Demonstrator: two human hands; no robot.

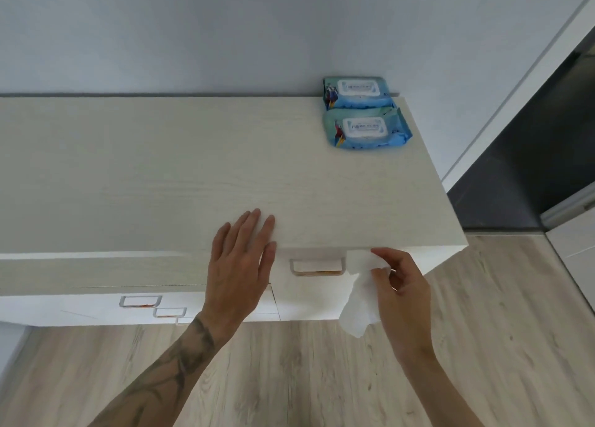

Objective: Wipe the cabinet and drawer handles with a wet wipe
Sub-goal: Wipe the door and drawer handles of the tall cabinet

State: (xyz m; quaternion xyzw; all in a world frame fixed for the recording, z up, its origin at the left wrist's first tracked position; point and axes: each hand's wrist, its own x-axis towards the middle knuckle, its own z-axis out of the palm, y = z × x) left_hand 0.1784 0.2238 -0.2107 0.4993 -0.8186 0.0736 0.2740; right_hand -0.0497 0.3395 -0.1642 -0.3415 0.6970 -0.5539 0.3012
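left hand [240, 262] lay flat on the near edge of the surface [161, 175], fingers straight, holding nothing | right hand [402, 285] pinched the wet wipe [360, 298], its upper fold at the right end of the drawer handle [317, 267], the rest hanging down | two wipe packs [363, 130] sat far right

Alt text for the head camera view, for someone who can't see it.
A right hand pinches a white wet wipe beside a drawer handle; the left hand rests on the cabinet top. Two wipe packs lie behind.
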